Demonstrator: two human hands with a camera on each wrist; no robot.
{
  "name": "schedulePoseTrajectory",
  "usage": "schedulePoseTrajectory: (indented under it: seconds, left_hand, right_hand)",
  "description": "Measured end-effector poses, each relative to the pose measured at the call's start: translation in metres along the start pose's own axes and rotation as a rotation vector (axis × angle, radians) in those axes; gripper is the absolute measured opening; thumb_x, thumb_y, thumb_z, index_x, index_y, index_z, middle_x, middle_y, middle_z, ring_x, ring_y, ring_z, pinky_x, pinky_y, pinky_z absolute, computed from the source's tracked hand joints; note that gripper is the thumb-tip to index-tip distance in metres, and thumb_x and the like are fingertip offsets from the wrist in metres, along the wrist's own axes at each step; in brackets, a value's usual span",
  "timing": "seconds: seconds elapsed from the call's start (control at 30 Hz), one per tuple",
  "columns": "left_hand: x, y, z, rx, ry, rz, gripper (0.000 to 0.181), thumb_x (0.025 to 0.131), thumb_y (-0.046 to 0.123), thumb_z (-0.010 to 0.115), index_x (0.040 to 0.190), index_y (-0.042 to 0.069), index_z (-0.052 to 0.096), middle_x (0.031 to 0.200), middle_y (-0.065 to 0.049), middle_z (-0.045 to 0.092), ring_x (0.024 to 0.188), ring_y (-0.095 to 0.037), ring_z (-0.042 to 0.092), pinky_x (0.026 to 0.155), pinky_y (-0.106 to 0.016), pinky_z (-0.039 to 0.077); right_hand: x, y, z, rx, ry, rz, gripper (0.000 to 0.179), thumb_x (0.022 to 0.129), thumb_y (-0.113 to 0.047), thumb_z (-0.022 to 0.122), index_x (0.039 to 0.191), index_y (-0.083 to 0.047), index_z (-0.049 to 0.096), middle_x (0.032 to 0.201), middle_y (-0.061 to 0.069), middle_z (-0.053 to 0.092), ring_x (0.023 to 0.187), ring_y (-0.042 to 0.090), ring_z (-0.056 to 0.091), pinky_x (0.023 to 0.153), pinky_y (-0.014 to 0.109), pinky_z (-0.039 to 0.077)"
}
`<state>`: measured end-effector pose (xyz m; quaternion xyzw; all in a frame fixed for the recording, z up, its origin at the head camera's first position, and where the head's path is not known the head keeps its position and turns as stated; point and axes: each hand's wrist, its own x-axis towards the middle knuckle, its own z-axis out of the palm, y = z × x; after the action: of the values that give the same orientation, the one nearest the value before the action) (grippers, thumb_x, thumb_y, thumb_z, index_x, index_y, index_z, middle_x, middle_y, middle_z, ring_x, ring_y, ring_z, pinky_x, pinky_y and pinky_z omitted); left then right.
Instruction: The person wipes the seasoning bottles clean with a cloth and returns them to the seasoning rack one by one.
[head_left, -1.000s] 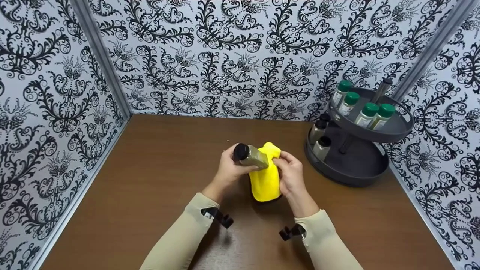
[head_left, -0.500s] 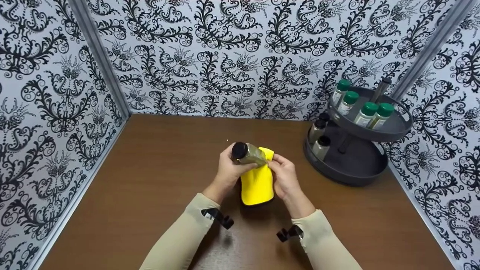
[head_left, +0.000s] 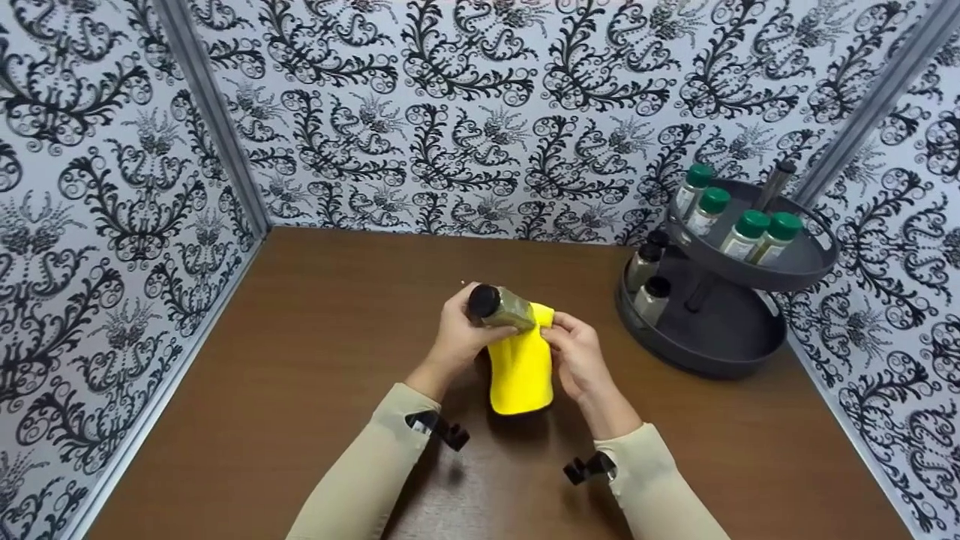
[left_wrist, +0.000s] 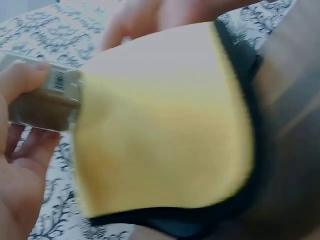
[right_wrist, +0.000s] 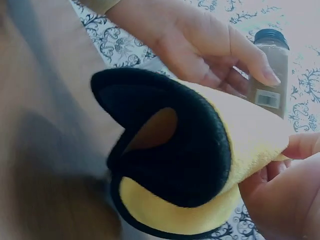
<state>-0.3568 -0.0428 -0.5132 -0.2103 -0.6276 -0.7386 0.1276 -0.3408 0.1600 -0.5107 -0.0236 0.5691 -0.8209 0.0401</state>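
A clear spice jar [head_left: 511, 310] with a black lid and brownish-green contents is tilted in my left hand [head_left: 458, 334], thumb across its side. In the left wrist view a barcode label shows on the jar [left_wrist: 46, 95]. My right hand [head_left: 581, 356] pinches a yellow cloth [head_left: 520, 375] with dark edging against the jar's base end. The cloth hangs down between both hands above the table. In the right wrist view its dark underside [right_wrist: 175, 150] shows, folded over, and the right fingers [right_wrist: 302, 146] grip its edge.
At the right stands a dark two-tier round rack [head_left: 712, 364]. Several green-capped jars [head_left: 742, 236] are on its upper tier, several black-capped jars [head_left: 651, 300] on the lower. A brown table [head_left: 337, 315] lies below; patterned walls [head_left: 480, 112] enclose it.
The right hand and cloth have shifted slightly left and down against the jar, then a little back right. The left hand keeps its hold on the jar. The head view has shifted slightly.
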Motion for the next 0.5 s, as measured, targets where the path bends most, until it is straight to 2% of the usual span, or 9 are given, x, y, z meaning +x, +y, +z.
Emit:
schedulePoseTrajectory:
  seconds: [0.1,0.23,0.33,0.4,0.5]
  left_hand:
    - [0.006,0.008,-0.011,0.042,0.009,-0.017,0.047,0.073,0.004,0.096,0.115,0.004,0.074,0.110,-0.010,0.077,0.102,-0.023,0.074,0.095,-0.035,0.062]
    - [0.014,0.020,-0.029,0.025,0.075,-0.015,0.041,0.070,-0.001,0.095,0.106,0.003,0.076,0.103,-0.014,0.079,0.094,-0.030,0.077,0.087,-0.039,0.065]
    - [0.017,0.025,-0.039,0.039,0.134,-0.030,0.040,0.070,-0.005,0.094,0.105,0.001,0.076,0.100,-0.013,0.078,0.090,-0.027,0.076,0.083,-0.037,0.065]
    - [0.017,0.025,-0.042,0.070,0.159,-0.056,0.041,0.069,-0.005,0.094,0.105,0.001,0.076,0.099,-0.011,0.078,0.088,-0.023,0.076,0.081,-0.034,0.065]
    - [0.016,0.023,-0.044,0.125,0.166,-0.093,0.044,0.067,-0.004,0.095,0.107,0.002,0.077,0.099,-0.010,0.078,0.088,-0.020,0.075,0.082,-0.032,0.064]
  right_hand:
    - [-0.002,-0.002,-0.003,0.005,-0.048,0.010,0.023,0.099,0.010,0.056,0.121,0.008,0.063,0.100,0.008,0.076,0.088,0.018,0.074,0.078,0.028,0.062]
    - [0.000,-0.003,-0.009,0.099,-0.128,0.004,0.026,0.101,0.009,0.051,0.118,-0.004,0.066,0.104,0.005,0.076,0.092,0.015,0.074,0.083,0.026,0.061]
    - [0.012,0.004,-0.022,0.148,-0.118,0.007,0.030,0.102,0.010,0.047,0.117,-0.006,0.067,0.101,0.004,0.075,0.090,0.014,0.073,0.082,0.026,0.061]
    - [0.022,0.013,-0.037,0.075,-0.054,0.033,0.027,0.100,0.012,0.050,0.117,-0.002,0.066,0.096,0.003,0.075,0.086,0.013,0.072,0.079,0.025,0.061]
    - [0.037,0.025,-0.060,-0.152,0.061,0.100,0.028,0.095,0.013,0.058,0.122,0.008,0.063,0.091,0.003,0.072,0.081,0.013,0.069,0.073,0.025,0.060]
